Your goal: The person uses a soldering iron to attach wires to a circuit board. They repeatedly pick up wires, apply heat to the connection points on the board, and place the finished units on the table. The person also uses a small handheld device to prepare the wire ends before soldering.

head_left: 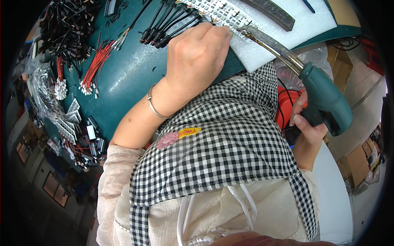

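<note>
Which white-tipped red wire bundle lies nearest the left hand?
The larger, spread bundle; the smaller, tighter bundle lies farther left, beside the clear plastic.

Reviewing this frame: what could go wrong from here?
If the tip of the green soldering gun in the right hand is hot, a slip might burn the left hand close by. The tip might also scorch the white foam beneath the circuit board.

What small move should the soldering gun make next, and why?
Probably ease the tip of the soldering gun slightly left, stopping short of the left hand: the right hand holds the gun with its tip by the edge of the circuit board, and the left hand's fingers are bent down there, just left of it. Whatever they hold is hidden.
</note>
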### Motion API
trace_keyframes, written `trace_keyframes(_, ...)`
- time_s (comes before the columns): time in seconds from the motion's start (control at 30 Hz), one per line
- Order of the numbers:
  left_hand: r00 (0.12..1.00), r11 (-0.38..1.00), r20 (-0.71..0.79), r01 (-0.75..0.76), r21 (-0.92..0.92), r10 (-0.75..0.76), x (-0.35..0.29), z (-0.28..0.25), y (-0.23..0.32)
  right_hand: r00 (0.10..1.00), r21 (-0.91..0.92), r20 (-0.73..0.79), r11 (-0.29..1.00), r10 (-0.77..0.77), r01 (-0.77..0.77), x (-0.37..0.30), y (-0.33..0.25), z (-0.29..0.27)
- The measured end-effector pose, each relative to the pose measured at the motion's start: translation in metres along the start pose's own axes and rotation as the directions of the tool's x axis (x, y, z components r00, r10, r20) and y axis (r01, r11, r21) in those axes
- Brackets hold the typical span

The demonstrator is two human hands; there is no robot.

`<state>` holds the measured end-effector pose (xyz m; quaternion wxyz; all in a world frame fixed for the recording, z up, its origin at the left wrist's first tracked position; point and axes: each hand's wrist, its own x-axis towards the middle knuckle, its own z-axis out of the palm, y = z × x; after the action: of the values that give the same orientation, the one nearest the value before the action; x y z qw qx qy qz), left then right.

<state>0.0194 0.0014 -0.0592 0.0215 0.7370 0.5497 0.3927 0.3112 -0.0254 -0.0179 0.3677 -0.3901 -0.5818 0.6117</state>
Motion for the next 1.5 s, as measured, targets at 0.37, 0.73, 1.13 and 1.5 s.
trace_keyframes(0.37,0.999,0.998,0.045,-0.005,0.069,0.002,0.004,-0.001,0.003,0.998,-0.010,0.044,0.999,-0.044,0.044,0.002,0.005,-0.001)
trace_keyframes(0.73,0.958,0.959,0.091,0.278,-0.055,-0.273,0.008,-0.001,0.008,0.995,0.104,-0.087,0.994,0.043,-0.034,0.006,-0.007,0.005)
trace_keyframes(1.13,0.928,0.926,0.260,0.322,-0.198,-0.267,0.019,-0.014,0.000,0.996,0.209,-0.085,0.978,0.038,-0.020,0.011,-0.006,0.000)
trace_keyframes(1.5,0.906,0.908,0.274,0.379,-0.180,-0.324,0.017,-0.011,0.001,0.995,0.232,-0.089,0.972,0.050,-0.028,0.014,-0.007,-0.001)
